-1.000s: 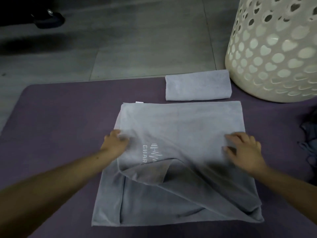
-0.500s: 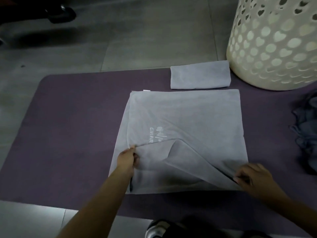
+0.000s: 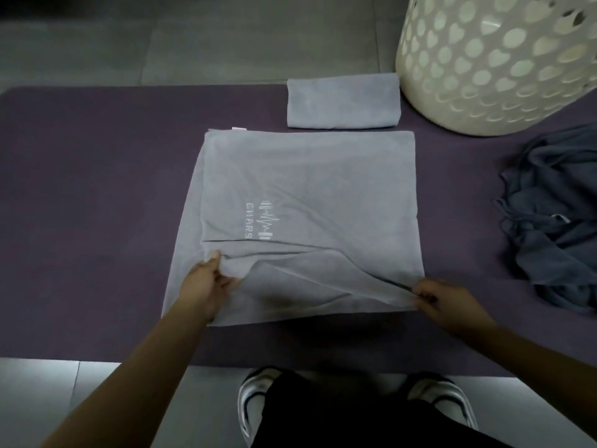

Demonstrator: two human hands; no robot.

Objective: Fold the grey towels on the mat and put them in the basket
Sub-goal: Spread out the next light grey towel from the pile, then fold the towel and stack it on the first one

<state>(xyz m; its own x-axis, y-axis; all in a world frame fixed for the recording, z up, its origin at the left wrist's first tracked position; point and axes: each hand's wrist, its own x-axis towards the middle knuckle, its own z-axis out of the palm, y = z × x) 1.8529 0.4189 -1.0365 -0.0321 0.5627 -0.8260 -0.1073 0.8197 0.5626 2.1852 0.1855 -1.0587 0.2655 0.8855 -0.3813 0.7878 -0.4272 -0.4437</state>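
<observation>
Large light-grey logo towel (image 3: 303,202) lies frame centre on purple mat (image 3: 97,189). Your left hand (image 3: 206,282) and right hand (image 3: 442,295) pinch its near edge. Uneven pull risks skewed, wrinkled fold.

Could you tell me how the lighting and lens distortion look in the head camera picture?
Head view: dim overall, colours muted; a brighter strip of floor shows below the mat; a soft shadow lies on the mat under the towel by both hands; the wide lens bows the basket and the mat's far edge; the towel's logo stays legible, with no glare.
</observation>
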